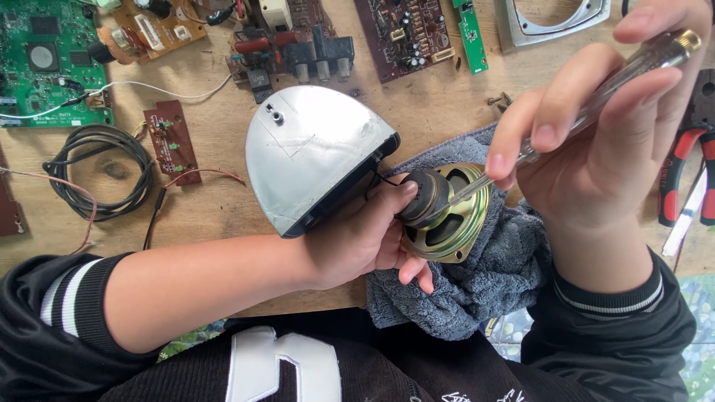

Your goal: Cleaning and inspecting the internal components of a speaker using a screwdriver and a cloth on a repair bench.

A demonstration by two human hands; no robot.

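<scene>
Our left hand [365,238] is closed around a round speaker [445,212], thumb pressed on its dark magnet and fingers curled under the brass-coloured frame. The speaker sits just right of the picture's centre, resting on a grey towel [477,283] that hangs over the near edge of the wooden counter [216,193]. A thin black wire runs from the speaker toward the silver half-dome housing [313,156], which lies touching our left hand at its 11 o'clock.

Our right hand [603,141] is closed on a screwdriver [596,104] with a clear handle, fingers wrapped round the handle. The metal shaft slants down toward 8 o'clock and its tip meets the speaker beside the magnet.

At 3 o'clock of the right hand, red-handled pliers [689,175] lie on the counter, partly hidden behind it. At 9 o'clock of the housing sits a coil of black cable [100,171], with a small brown circuit board [171,141] between them. A large green circuit board [48,59] lies at the far left edge, and several brown boards [406,33] spread along the far side at 12 o'clock. A grey metal frame [555,22] lies at 1 o'clock.
</scene>
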